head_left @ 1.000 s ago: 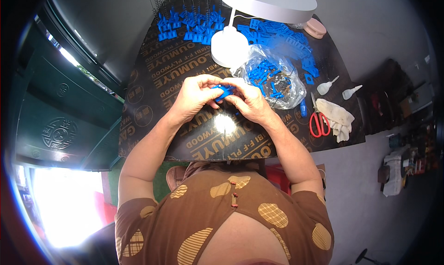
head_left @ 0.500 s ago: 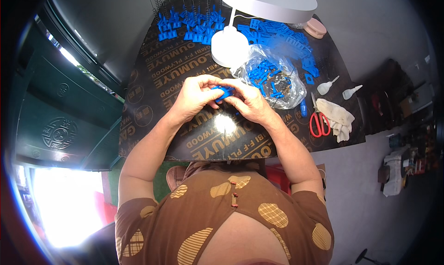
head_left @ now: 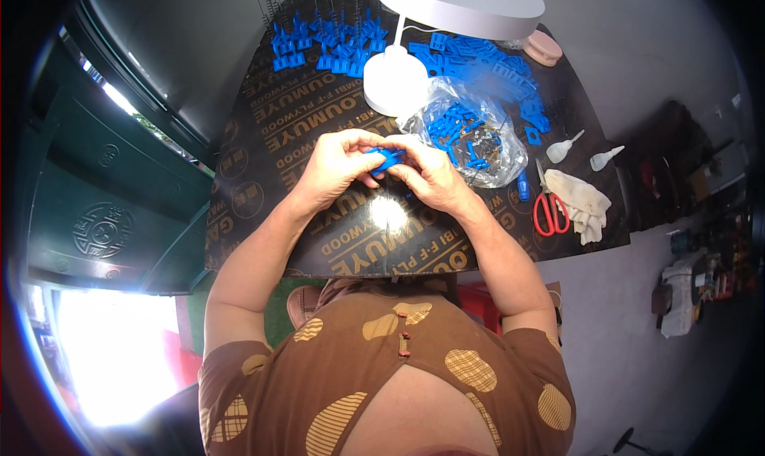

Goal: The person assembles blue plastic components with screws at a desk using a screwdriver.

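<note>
- Very little has changed over the last second: both hands stay over the table (head_left: 263,241) in nearly the same pose, with the small blue piece (head_left: 387,161) pinched between them.
- That stillness reads as close work done inside the fingertips; whether the piece itself has shifted or altered cannot be told, since the fingers cover much of it.
- The left hand (head_left: 331,168) is curled nearly closed, its thumb and fingertips on the left side of the piece.
- The right hand (head_left: 434,176) is bent in from the other side, fingers drawn together, its thumb low and its fingertips meeting the piece; the exact contact is partly hidden.
- The piece sits above the tabletop, between the near edge and the white lamp base (head_left: 396,82).
- On the right, room looks tight: the clear plastic bag (head_left: 504,173) of blue parts lies just beside the right hand.
- Farther right, the red-handled scissors (head_left: 545,191) lie beside the crumpled cloth (head_left: 586,205), both near the table's right side.
- At the far side, blue parts with upright springs (head_left: 327,46) stand well apart from the hands.
- The left offers more room for moving, with printed board showing beyond the left wrist.
</note>
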A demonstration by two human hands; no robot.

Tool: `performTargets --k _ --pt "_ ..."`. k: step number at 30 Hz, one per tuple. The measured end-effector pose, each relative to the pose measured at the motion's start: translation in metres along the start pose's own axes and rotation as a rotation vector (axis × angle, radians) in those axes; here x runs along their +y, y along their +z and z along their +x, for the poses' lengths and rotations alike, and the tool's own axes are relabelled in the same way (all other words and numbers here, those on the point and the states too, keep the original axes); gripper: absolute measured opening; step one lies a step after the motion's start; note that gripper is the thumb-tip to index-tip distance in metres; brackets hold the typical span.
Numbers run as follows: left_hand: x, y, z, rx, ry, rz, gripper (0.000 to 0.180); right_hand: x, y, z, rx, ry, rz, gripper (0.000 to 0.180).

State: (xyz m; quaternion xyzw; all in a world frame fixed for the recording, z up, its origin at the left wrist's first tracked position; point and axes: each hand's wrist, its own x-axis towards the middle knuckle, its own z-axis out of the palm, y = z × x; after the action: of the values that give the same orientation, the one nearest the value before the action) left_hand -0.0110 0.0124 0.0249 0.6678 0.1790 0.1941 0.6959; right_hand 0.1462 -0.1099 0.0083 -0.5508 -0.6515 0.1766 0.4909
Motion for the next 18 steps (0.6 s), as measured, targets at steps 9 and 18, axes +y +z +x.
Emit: performTargets --k 9,18 --pt "0.002 0.0 0.0 0.023 0.011 -0.027 0.025 0.008 0.003 -0.001 0.04 0.002 0.029 0.037" --pt "0.002 -0.002 0.001 0.05 0.052 -0.037 0.02 0.008 0.003 -0.002 0.079 0.011 0.032 0.036"
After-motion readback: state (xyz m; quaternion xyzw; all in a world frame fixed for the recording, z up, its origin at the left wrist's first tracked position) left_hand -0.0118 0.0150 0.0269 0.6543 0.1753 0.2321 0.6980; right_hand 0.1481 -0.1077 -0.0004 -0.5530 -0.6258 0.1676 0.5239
